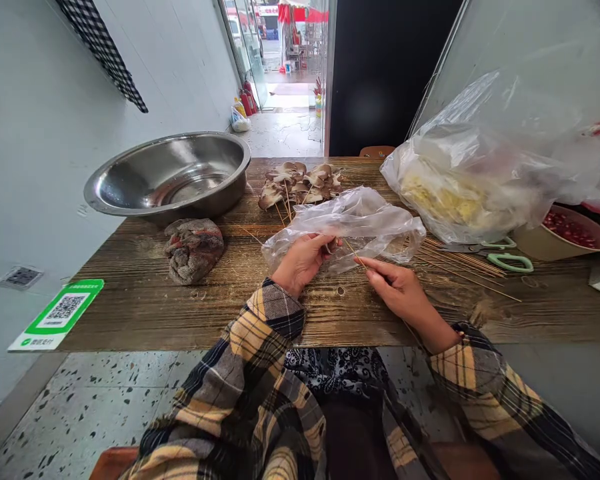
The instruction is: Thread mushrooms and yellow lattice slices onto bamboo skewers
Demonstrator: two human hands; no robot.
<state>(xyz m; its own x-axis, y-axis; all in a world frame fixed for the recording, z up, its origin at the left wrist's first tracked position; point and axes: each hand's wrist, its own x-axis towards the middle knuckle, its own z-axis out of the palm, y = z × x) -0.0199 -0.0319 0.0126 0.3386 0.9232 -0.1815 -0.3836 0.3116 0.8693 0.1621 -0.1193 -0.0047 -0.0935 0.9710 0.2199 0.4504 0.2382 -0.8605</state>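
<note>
My right hand (400,290) pinches a thin bamboo skewer (351,248), whose upper end slants toward my left hand. With curled fingers, my left hand (305,260) is closed close to that end; what lies in its fingertips is too small and hidden to make out. Both hands are just in front of a crumpled clear plastic bag (360,213) on the wooden table (260,313). Behind the bag lies a pile of brown and white mushrooms (300,183) on skewers. Loose bamboo skewers (460,260) are spread to the right of my right hand.
A large steel basin (170,177) stands at the back left, with a crumpled grey-brown cloth (194,250) before it. At right are green-handled scissors (510,261), a full plastic bag (460,180) and a tub of red pieces (565,233). A QR-code card (63,313) lies at the left edge.
</note>
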